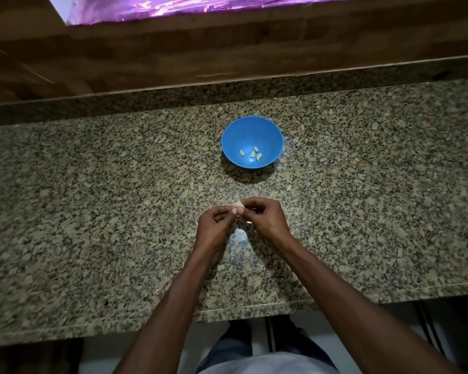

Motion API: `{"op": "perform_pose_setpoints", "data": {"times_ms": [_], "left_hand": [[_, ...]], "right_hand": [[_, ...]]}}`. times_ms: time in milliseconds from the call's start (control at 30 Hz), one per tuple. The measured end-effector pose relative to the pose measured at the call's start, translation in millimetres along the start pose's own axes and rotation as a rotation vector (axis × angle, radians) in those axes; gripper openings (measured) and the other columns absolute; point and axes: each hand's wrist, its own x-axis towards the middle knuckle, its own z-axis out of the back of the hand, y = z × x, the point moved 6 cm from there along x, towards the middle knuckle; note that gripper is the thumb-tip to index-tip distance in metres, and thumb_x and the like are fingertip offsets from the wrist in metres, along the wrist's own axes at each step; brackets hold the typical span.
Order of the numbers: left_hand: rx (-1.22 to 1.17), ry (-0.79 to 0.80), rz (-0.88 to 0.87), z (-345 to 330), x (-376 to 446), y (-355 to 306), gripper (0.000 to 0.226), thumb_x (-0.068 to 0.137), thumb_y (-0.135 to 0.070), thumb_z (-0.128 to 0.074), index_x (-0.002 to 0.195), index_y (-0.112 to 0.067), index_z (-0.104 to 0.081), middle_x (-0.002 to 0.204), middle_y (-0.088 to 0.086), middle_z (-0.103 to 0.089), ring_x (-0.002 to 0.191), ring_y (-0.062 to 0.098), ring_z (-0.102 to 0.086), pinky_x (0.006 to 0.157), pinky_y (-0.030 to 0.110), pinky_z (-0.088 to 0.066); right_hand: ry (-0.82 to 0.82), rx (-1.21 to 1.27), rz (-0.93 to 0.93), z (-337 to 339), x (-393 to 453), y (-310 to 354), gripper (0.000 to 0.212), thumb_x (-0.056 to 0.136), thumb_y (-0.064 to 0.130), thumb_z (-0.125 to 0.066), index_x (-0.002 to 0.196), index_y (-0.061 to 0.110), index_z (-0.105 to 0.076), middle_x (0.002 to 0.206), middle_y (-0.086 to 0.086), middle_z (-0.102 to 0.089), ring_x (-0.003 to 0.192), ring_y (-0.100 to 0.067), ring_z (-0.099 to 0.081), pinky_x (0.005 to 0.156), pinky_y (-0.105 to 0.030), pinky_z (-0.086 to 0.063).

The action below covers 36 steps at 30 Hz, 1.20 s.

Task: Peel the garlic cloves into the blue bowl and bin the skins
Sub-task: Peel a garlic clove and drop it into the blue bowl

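1. The speckled brown-and-beige granite countertop (pixel 92 211) runs across the whole view, with a wooden panel wall behind it.
2. The left hand (pixel 214 225) hovers over the counter near its front edge, fingers curled inward, thumb and fingertips pinching one side of a small pale garlic clove (pixel 238 204).
3. The clove sits between the two hands, just above the counter surface. Only a small pale tip shows above the fingertips, pointing away from the person towards the bowl; its long axis cannot be told, since the fingers cover most of it.
4. The right hand (pixel 262 218) meets the left at the clove, its thumb and forefinger pinching the other side, the remaining fingers curled.
5. The round blue plastic bowl (pixel 238 130) stands upright on the counter beyond the hands, well apart from them. Four peeled yellowish cloves (pixel 251 154) lie in its bottom, loosely grouped, their long axes pointing different ways.
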Motion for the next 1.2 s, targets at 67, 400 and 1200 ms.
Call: {"op": "perform_pose_setpoints", "data": {"times_ms": [67,400,1200], "left_hand": [[0.012,-0.027,-0.004,-3.0,0.0,1.2,0.019,0.095,-0.014,-0.074,0.108,-0.001,-0.07,0.098,0.014,-0.077,0.082,0.018,-0.074,0.066,0.024,-0.059],[0.191,-0.08,-0.023,-17.7,2.7,0.3,0.013,0.097,-0.018,-0.072,0.104,-0.007,-0.071,0.098,0.011,-0.077,0.091,0.021,-0.074,0.062,0.019,-0.056],[0.322,-0.259,-0.078,-25.1,-10.2,5.2,0.0,0.104,-0.018,-0.061,0.104,-0.018,-0.061,0.097,-0.004,-0.066,0.087,0.014,-0.067,0.074,0.032,-0.059]], "right_hand": [[-0.01,-0.019,0.013,0.5,1.4,-1.0,0.022,0.084,0.014,-0.087,0.104,0.014,-0.078,0.098,0.0,-0.079,0.088,-0.007,-0.075,0.073,-0.019,-0.059],[-0.038,-0.124,0.044,14.4,5.4,-1.7,0.026,0.083,0.021,-0.087,0.107,0.012,-0.081,0.098,0.003,-0.08,0.088,-0.007,-0.076,0.073,-0.023,-0.06],[-0.083,-0.171,0.051,13.4,-0.6,-2.4,0.03,0.082,0.022,-0.089,0.108,0.011,-0.08,0.1,0.0,-0.08,0.091,-0.01,-0.076,0.082,-0.027,-0.062]]}}
